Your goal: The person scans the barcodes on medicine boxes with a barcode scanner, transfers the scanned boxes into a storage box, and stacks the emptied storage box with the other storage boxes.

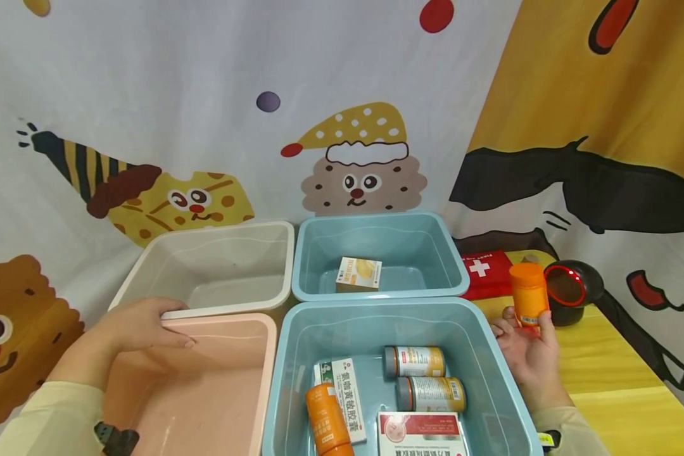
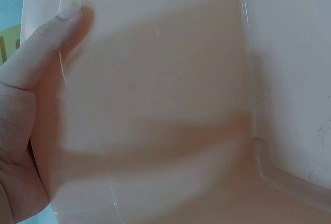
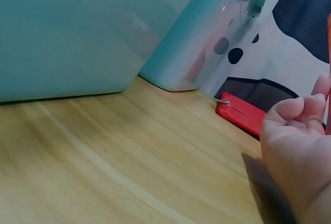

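In the head view, my right hand (image 1: 527,358) holds an orange pill bottle (image 1: 529,294) upright between thumb and fingers, palm up. Close by the bottle stands a black scanner (image 1: 576,285) with a lit red ring, and a red glow falls on the fingers. Only part of the right hand (image 3: 300,141) shows in the right wrist view. My left hand (image 1: 139,326) rests over the adjoining rims of the pink bin (image 1: 270,354) and the beige bin (image 1: 289,266). Its thumb (image 2: 46,45) lies relaxed along the pink bin's inner wall; the other fingertips are hidden behind the rim.
The near blue bin (image 1: 279,354) holds another orange bottle (image 1: 326,415), two grey-capped bottles and medicine boxes (image 1: 422,434). A small yellow-white box (image 1: 359,272) lies in the far blue bin (image 1: 458,272). Beside it is a red first-aid pouch (image 1: 487,275). A printed curtain (image 1: 216,101) hangs behind.
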Demonstrator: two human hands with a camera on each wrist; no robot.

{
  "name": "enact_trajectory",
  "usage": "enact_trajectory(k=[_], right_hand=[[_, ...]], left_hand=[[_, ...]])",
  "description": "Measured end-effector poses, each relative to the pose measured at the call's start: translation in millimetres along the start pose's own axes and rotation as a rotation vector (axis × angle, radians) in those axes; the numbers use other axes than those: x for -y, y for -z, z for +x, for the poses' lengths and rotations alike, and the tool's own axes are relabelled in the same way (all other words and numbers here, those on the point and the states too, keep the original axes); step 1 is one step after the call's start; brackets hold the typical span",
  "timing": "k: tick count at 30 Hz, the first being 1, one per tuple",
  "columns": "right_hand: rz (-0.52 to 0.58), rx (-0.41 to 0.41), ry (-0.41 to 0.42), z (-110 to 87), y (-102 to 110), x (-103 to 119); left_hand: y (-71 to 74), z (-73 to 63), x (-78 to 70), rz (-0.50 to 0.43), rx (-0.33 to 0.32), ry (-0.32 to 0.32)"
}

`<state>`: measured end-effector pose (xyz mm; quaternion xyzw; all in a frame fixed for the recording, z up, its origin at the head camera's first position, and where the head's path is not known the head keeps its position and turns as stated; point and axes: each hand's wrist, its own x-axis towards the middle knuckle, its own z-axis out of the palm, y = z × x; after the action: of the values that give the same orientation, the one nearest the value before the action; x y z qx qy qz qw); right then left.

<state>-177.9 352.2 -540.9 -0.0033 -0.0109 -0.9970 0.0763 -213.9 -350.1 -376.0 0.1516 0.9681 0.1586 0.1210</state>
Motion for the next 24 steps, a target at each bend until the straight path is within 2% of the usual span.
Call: enact_trajectory(k=[8, 12, 15, 19, 22, 24], right_hand=[[-0.040, 0.115, -0.012, 4.7, 3.6, 1.6], [-0.054, 0.234, -0.065, 7.7, 6.3, 1.0], [-0.048, 0.288, -0.118, 10.5, 7.9, -0.1], [-0.025, 0.218, -0.136, 12.7, 5.8, -3.1], [-0.013, 0.123, -0.103, 12.6, 3.0, -5.1], [-0.012, 0.088, -0.077, 12.6, 2.1, -5.4]], left_hand=[[1.1, -0.9, -2.0, -0.001, -0.001, -0.006], [1.1, -1.1, -2.0, 0.007, -0.002, -0.001], [1.5, -1.4, -1.5, 0.019, -0.004, 0.001], [1.7, -1.8, -0.3, 0.031, -0.008, 0.011], [1.8, -2.2, -0.2, 0.028, -0.005, 0.014], [2.0, -2.4, -0.4, 0.025, -0.004, 0.013]])
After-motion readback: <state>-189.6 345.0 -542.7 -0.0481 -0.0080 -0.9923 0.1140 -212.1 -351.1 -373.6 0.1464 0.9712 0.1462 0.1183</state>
